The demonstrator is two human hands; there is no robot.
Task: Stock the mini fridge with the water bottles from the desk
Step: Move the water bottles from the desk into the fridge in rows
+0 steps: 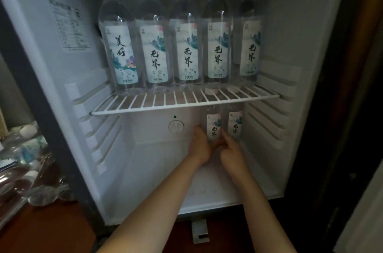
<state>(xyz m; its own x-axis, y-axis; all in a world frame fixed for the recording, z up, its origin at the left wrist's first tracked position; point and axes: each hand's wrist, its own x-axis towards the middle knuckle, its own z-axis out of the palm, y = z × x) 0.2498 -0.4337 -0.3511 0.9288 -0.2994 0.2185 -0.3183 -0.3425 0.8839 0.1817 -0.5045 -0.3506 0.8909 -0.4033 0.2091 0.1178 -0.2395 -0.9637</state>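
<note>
I'm looking into the open mini fridge [290, 31]. Its smooth white plastic walls are ribbed with moulded shelf slots on both sides. A white-coated wire shelf [145, 104] is sitting in one pair of slots, its thin parallel bars running front to back. Five clear plastic water bottles [186, 45] are standing upright on it in a tight row. Each is wearing a white screw cap and a pale label with black brush characters and a teal wash. Below the shelf, a round white dial [176, 126] is showing on the back wall, with a small green dot just above it. A printed sticker [69, 24] is lying flat on the left inner wall.

In the lower compartment, at the back right, two more bottles of the same kind are standing upright close beside each other, their caps just under the wire. Both hands are reaching in to the left one, the labelled bottle [213, 126]. The left hand [200, 147] is curling its fingers round the bottle's left side near the base. The right hand [230, 153] is wrapping the right side, one finger lying between it and the second bottle [235, 124]. The thumbs are meeting low on the front. I cannot tell whether its base is resting on the fridge floor. Outside, to the left, a shrink-wrapped pack [24, 159] of bottles is lying in crinkled clear film.
</note>
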